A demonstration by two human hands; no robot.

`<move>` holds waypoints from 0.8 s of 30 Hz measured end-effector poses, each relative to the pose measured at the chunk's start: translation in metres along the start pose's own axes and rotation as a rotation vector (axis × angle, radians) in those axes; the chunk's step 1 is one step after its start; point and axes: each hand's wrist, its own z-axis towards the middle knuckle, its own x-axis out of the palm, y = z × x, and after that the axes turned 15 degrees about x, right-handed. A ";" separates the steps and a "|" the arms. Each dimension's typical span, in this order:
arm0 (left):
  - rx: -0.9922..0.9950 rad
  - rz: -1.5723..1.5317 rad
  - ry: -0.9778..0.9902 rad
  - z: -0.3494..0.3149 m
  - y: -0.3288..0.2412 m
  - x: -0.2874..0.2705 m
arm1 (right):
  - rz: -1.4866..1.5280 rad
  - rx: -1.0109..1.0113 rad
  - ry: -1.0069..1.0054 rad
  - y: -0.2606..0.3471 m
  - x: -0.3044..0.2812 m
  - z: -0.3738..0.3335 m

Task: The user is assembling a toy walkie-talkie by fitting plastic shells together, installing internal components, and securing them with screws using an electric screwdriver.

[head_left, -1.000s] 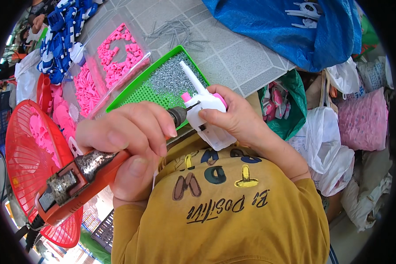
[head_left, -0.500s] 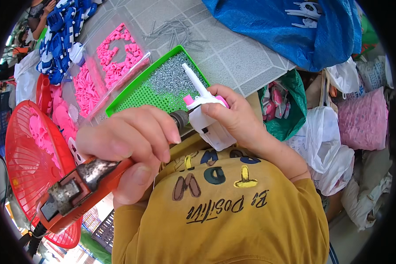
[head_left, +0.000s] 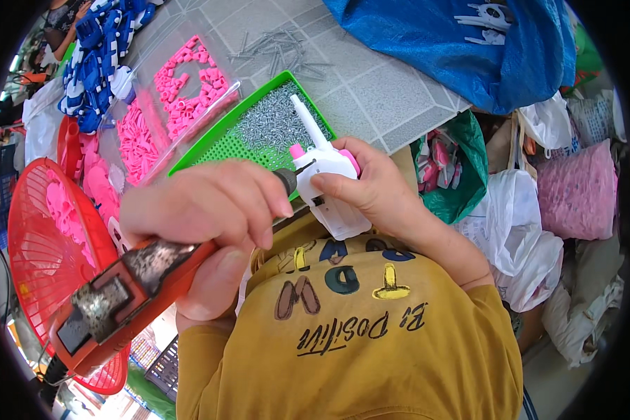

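Observation:
My left hand is wrapped round an orange electric screwdriver with a worn metal plate on its side. The thin bit points right, its end at the upper face of a white plastic casing; contact cannot be made out. My right hand grips this casing by its right side, thumb across the front. A long white tapered spout rises from the casing, with pink pieces on both sides of its top. Just beyond my hands, a green tray holds many small silver screws.
Clear plastic trays of pink parts lie left of the green tray. Metal pins are scattered on the grey tabletop. A red basket stands left; a blue bag lies far right. Green and white bags crowd the right side.
The screwdriver has shifted slightly left and up, and more of its bit shows beside the casing. The casing has moved a little left in my right hand's grip.

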 end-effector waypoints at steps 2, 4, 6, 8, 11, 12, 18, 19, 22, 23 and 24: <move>-0.037 -0.030 0.061 0.002 0.005 -0.002 | -0.008 0.022 0.011 0.001 0.001 -0.001; -0.044 -0.017 0.074 0.003 0.009 -0.002 | -0.039 -0.047 -0.027 0.000 0.003 -0.002; -0.131 0.070 0.084 0.005 0.011 0.002 | -0.052 -0.070 -0.048 -0.004 0.002 0.003; -0.183 0.088 0.038 0.006 0.010 0.005 | -0.065 -0.094 -0.065 -0.005 0.002 0.005; -0.164 -0.003 0.102 0.009 0.019 0.001 | -0.025 -0.066 -0.060 -0.005 0.002 0.006; -0.165 -0.002 0.103 0.011 0.021 -0.001 | -0.026 -0.067 -0.061 -0.004 0.002 0.006; -0.172 -0.112 0.226 0.018 0.030 -0.009 | -0.005 -0.052 -0.064 -0.004 0.004 0.007; -0.172 -0.113 0.227 0.016 0.029 -0.007 | 0.013 -0.042 -0.060 -0.005 0.003 0.008; -0.176 -0.032 0.108 0.012 0.025 0.001 | 0.005 -0.055 -0.072 -0.005 0.002 0.009; -0.173 -0.038 0.072 0.011 0.024 0.000 | 0.006 -0.056 -0.074 -0.005 0.003 0.008; -0.171 -0.045 0.035 0.011 0.024 -0.001 | 0.029 -0.042 -0.066 -0.003 0.003 0.008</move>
